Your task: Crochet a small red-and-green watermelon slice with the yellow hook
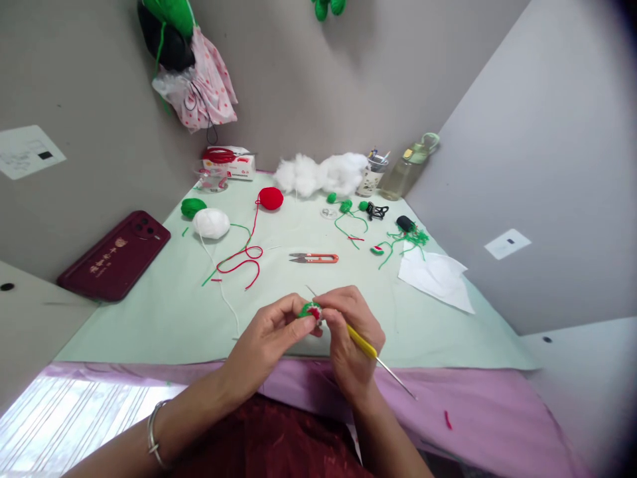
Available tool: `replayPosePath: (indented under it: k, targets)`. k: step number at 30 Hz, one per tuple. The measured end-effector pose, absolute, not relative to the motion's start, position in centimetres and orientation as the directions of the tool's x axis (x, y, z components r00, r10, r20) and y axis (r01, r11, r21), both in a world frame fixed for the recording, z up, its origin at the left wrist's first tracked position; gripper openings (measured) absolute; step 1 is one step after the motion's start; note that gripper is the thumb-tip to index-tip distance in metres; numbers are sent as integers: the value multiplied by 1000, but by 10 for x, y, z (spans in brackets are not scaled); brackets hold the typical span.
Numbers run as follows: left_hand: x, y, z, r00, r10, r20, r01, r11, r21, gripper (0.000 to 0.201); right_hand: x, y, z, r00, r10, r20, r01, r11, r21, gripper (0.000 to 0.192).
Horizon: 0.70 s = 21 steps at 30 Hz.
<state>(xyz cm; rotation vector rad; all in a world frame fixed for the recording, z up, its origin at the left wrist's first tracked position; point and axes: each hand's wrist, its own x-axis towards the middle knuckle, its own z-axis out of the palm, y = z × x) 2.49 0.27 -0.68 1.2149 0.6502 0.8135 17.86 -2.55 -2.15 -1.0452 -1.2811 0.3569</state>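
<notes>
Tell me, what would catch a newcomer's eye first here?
Front and centre, the left hand pinches a small green and red crochet piece while the right hand works a yellow-handled hook. Behind lie orange snips, red yarn and white stuffing.

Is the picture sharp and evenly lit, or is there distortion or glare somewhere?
Head view: soft, even light, with weak shadows under the hands. The wide lens bends the table edges and walls, and the right corners go dark. The bottom left corner is washed out by bright striped glare. The crochet piece between the fingers is small and slightly blurred; the scissors look sharp.
</notes>
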Motion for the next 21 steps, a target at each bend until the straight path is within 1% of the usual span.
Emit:
replayPosePath:
  k: [4, 7, 10, 13, 15, 17, 19, 21]
  targets:
    - [25, 4, -10, 476, 879, 17, -269, 128, 955, 15, 184, -27, -18, 191, 870, 454, 162, 428, -889, 8]
    - [24, 6, -9, 440, 897, 48, -274, 83, 958, 10, 186, -31, -15, 172, 915, 364, 83, 355, -931, 9]
    - [22, 7, -4, 402, 911, 92, -215, -4, 977, 8, 184, -33, -12, 183, 910, 371, 109, 356, -928, 10]
    - [21, 8, -1, 364, 921, 138, -140, -92, 986, 2, 182, -32, -12, 204, 895, 398, 209, 357, -910, 12]
    - [20, 8, -2, 379, 914, 147, -117, -110, 987, 2, 181, -31, -15, 245, 876, 416, 275, 349, -896, 16]
    - [20, 9, -5, 422, 897, 130, -132, -81, 988, 4, 181, -30, -19, 275, 860, 429, 293, 351, -890, 19]
    - [22, 10, -8, 446, 889, 103, -194, -16, 981, 5, 181, -30, -21, 262, 864, 430, 241, 373, -896, 20]
    - [23, 11, -11, 437, 896, 85, -274, 42, 961, 6, 181, -32, -20, 207, 884, 419, 165, 391, -906, 18]
